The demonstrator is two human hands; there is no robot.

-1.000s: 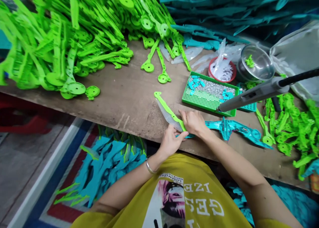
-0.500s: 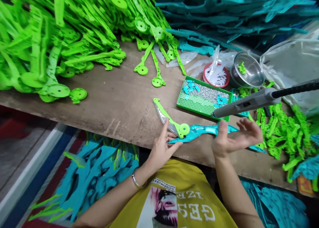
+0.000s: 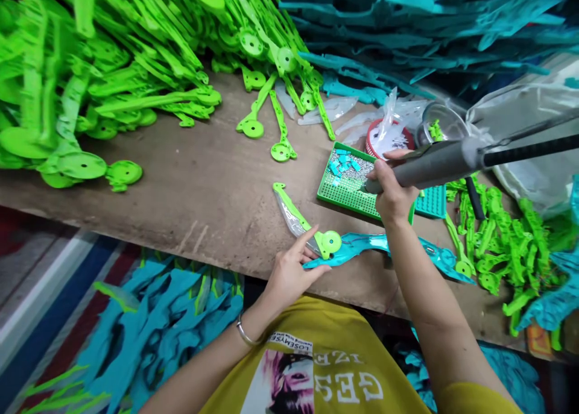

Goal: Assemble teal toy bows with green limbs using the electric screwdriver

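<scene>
A long blue plastic part (image 3: 362, 243) lies at the front of the table, with a curved green piece (image 3: 289, 204) and a clear blade-shaped strip joined at its left end. My left hand (image 3: 289, 270) holds that end, index finger along the clear strip and thumb by the blue tip. Above the part, my right hand (image 3: 394, 194) is closed around the grey body of a hanging electric screwdriver (image 3: 434, 166). Its tip points left over a green perforated tray (image 3: 348, 202) of small screws and blue bits. My right forearm covers part of the blue piece.
Green parts (image 3: 149, 52) are heaped at the back left, blue parts (image 3: 407, 34) at the back right. A red basket (image 3: 371, 140), a metal bowl (image 3: 447, 122) and small green pieces (image 3: 497, 233) stand on the right. More blue parts (image 3: 172, 317) lie below the table's front edge.
My right hand has moved up and left from above the blue part and taken hold of the screwdriver, which now tilts differently. My left hand stays on the part.
</scene>
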